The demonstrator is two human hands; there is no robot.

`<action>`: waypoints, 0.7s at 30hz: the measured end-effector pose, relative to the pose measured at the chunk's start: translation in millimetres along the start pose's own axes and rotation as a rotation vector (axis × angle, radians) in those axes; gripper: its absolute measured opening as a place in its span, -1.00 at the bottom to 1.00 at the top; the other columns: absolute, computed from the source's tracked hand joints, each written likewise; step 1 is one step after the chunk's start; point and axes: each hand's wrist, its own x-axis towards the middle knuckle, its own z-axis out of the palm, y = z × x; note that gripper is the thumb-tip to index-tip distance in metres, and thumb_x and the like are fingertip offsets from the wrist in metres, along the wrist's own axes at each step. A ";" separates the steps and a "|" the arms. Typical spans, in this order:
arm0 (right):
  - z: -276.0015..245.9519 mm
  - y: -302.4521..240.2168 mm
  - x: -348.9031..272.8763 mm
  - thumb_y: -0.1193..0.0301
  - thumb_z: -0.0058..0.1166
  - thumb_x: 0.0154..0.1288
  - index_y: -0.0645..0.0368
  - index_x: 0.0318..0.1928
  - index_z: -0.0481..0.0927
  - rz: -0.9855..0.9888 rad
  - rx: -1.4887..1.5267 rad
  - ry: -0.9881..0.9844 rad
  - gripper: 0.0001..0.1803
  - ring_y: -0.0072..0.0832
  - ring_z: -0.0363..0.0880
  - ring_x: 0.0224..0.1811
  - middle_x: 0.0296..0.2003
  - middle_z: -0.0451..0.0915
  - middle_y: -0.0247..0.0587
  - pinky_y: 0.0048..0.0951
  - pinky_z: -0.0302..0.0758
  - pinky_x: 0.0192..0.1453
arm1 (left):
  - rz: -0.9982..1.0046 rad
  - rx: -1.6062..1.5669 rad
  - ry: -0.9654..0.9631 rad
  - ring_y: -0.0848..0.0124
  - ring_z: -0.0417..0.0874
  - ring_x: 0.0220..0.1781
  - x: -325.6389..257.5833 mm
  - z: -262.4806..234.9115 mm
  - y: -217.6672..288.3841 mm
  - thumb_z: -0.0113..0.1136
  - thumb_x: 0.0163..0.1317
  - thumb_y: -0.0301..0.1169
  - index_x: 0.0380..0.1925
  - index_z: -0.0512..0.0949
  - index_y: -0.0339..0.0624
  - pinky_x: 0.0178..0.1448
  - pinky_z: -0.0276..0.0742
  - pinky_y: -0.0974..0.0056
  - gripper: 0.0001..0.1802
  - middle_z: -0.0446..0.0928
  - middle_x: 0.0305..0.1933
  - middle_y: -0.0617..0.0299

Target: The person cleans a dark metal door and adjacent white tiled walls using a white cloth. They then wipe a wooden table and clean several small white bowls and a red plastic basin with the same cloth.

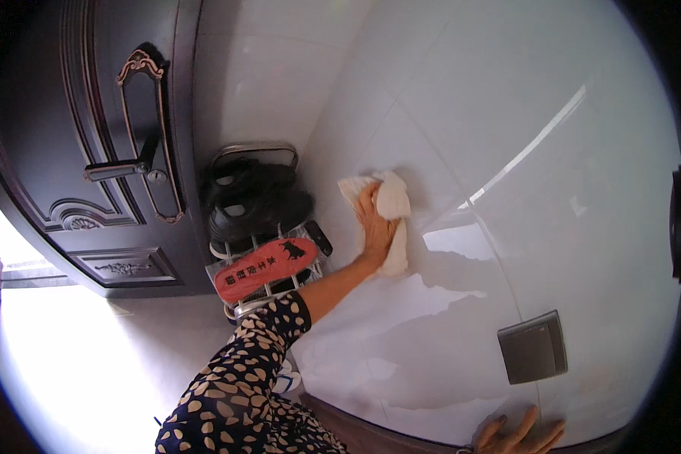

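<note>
Cloth of cream-coloured, textured fabric lies against the glossy, pale tiled wall, gripped under my left hand, whose bent fingers gather its upper part into a fold. I judge it light, limp and soft, with nothing in it to break; whether it is damp I cannot tell. It looks apt to slip and rumple on so smooth a surface, so the best hold is the thick folded middle, pressed with the palm, rather than the loose tail below. My right hand, partly out of view, has spread fingers with nothing visible in them, just below the dark grey, square switch plate.
</note>
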 end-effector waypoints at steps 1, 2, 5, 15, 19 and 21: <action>-2.9 2.2 5.8 -0.14 -0.08 0.23 -0.12 0.03 0.56 -0.015 0.000 0.012 -0.47 0.17 0.13 0.23 0.26 0.15 0.27 0.18 0.17 0.12 | 0.017 0.027 0.007 0.02 0.12 0.24 17.0 4.3 -6.4 0.20 0.08 -0.21 0.19 0.26 -0.28 0.32 -0.05 -0.07 -0.31 0.13 0.24 0.04; -4.0 1.7 8.3 -0.14 -0.08 0.23 -0.11 0.03 0.56 -0.011 0.000 -0.003 -0.47 0.17 0.13 0.23 0.26 0.15 0.27 0.19 0.16 0.12 | 0.030 -0.016 0.016 0.03 0.13 0.24 33.2 2.7 -9.9 0.21 0.07 -0.20 0.18 0.27 -0.28 0.32 -0.04 -0.05 -0.31 0.14 0.23 0.05; -8.2 3.3 12.1 -0.14 -0.08 0.23 -0.10 0.05 0.54 0.005 -0.005 -0.039 -0.45 0.17 0.12 0.23 0.25 0.14 0.29 0.20 0.15 0.13 | 0.044 -0.108 0.032 0.06 0.15 0.22 74.0 -1.3 -19.2 0.23 0.07 -0.18 0.16 0.29 -0.28 0.31 -0.02 0.00 -0.31 0.15 0.21 0.07; -13.9 7.9 15.5 -0.15 -0.09 0.23 -0.09 0.09 0.52 0.024 -0.023 -0.048 -0.43 0.17 0.13 0.23 0.23 0.17 0.30 0.21 0.15 0.13 | -0.653 0.090 0.044 0.10 0.20 0.20 100.9 -9.0 -121.3 0.12 0.18 -0.16 0.14 0.29 -0.15 0.22 0.16 0.06 -0.44 0.19 0.19 0.08; -1.6 27.2 -14.2 -0.16 -0.10 0.24 -0.08 0.09 0.51 0.047 -0.087 -0.108 -0.42 0.17 0.13 0.23 0.22 0.18 0.30 0.20 0.16 0.12 | -1.007 0.358 -0.025 0.10 0.22 0.21 72.6 -16.4 -118.2 0.09 0.17 -0.12 0.10 0.31 -0.12 0.19 0.23 0.08 -0.46 0.22 0.19 0.08; -6.6 12.5 17.2 -0.16 -0.12 0.24 -0.09 0.10 0.51 -0.110 -0.058 0.042 -0.42 0.16 0.14 0.23 0.22 0.19 0.28 0.19 0.16 0.12 | -1.148 0.463 -0.062 0.09 0.23 0.21 60.3 -13.7 -96.9 0.08 0.16 -0.10 0.08 0.32 -0.10 0.17 0.26 0.08 -0.47 0.23 0.19 0.08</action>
